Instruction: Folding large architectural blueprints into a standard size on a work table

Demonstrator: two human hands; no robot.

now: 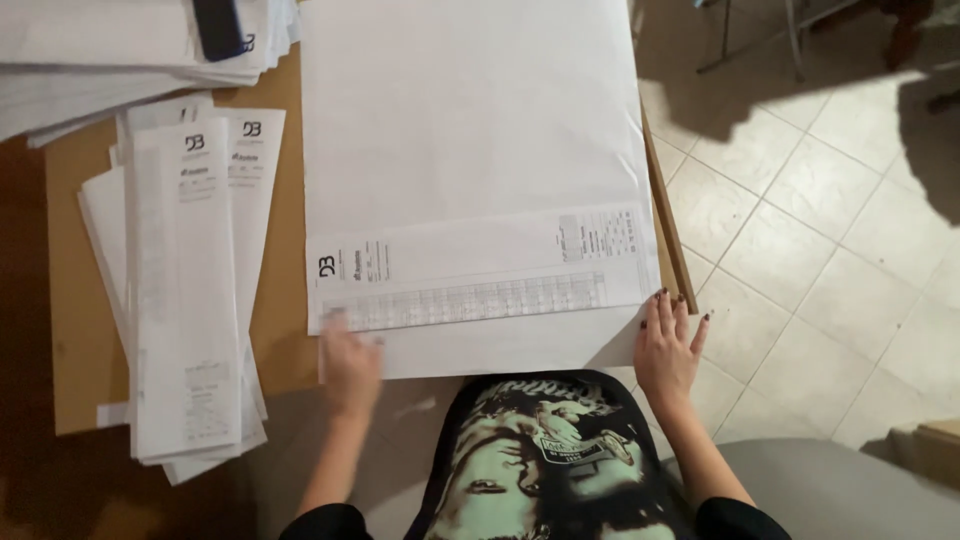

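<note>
Your large white sheet (470,150) lies straight ahead of you on the brown table (285,300), its long axis running away from your body. The near part is folded up over itself, so a printed strip with a pale grid (470,300) faces up across the sheet, side to side, just ahead of both hands.

Left hand (348,365): flat on the near left corner of the sheet, fingers reaching to the edge of the grid strip. It is motion-blurred, so you cannot tell how wide the fingers are spread; it looks open and pressing, not pinching anything.

Right hand (668,350): open, fingers splayed and pointing forward, resting at the near right corner of the sheet, right by the table's wooden edge (668,220). It holds nothing.

Both hands sit about level on the near edge, one at each corner; neither is clearly nearer the fold.

To your left, apart from the big sheet: a pile of long folded sheets (185,290), narrow, long axis also running away from you, fanned unevenly. Farther back at left, a loose stack of white paper (90,60) with a dark flat object (218,25) on top.

Surface: plain brown board, matte. Right of the table, pale tiled floor (830,220) with hard shadows; thin metal legs (760,35) stand at the far right
</note>
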